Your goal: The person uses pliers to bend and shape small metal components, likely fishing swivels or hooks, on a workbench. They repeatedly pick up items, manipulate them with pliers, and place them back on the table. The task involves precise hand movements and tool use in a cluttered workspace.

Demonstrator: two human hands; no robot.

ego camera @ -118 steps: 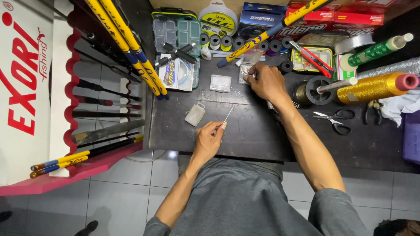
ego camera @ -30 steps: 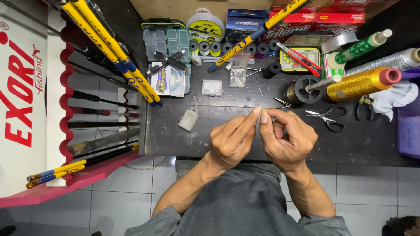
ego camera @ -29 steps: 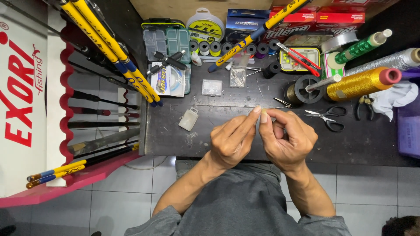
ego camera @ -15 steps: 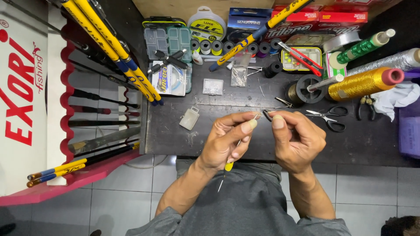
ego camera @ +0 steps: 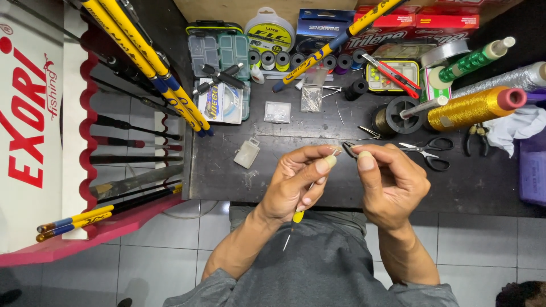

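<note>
Pinching a thin rod tip (ego camera: 310, 187) at centre frame, the left hand (ego camera: 296, 185) gripped it above the dark desk (ego camera: 227, 170) while the right hand (ego camera: 392, 185) closed on a small guide ring (ego camera: 348, 149). Fitting the ring on seemed under way; aligning it precisely would come next.

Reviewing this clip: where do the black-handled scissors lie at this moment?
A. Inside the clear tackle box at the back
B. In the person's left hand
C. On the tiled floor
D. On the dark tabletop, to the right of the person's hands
D. The scissors lie flat on the dark table, just right of the right hand, while the left hand holds a thin yellow-tipped rod, not scissors.
</note>
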